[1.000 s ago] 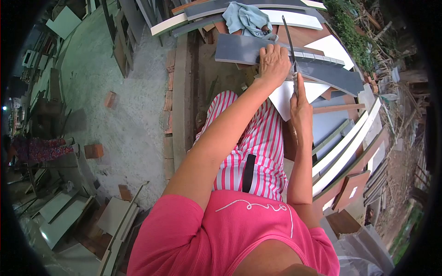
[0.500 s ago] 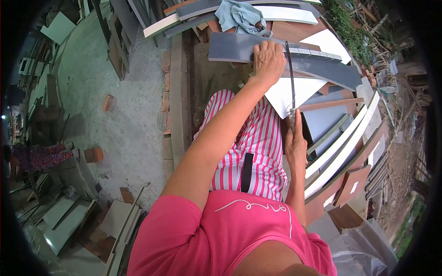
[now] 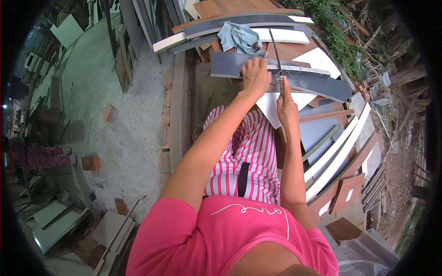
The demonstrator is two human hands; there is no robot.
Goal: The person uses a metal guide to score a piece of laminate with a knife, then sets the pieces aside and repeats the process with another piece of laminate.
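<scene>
My right hand (image 3: 287, 110) is closed around the handle of a thin, dark saw (image 3: 275, 48), seen nearly edge-on. The saw points away from me across a dark grey board (image 3: 226, 64) and the left end of a pale strip (image 3: 304, 70). That strip lies along the board and is marked across by several lines or cuts. Left of the saw, my left hand (image 3: 256, 77) rests over the grey board with its fingers stretched out and slightly blurred. Whatever lies under its palm is hidden. Behind the board lies a light blue cloth (image 3: 239, 37).
Long white strips (image 3: 338, 152) and brown boards (image 3: 347, 193) lie stacked to my right. A white panel (image 3: 269, 110) sits under the grey board. Bricks (image 3: 91, 163) lie on the concrete floor (image 3: 129, 138) at left. Plants (image 3: 338, 46) grow at the far right.
My right hand and the saw have moved forward, away from me, so the blade reaches farther past the board. My left hand has shifted slightly, its fingers now looser. The view has tilted a little.
</scene>
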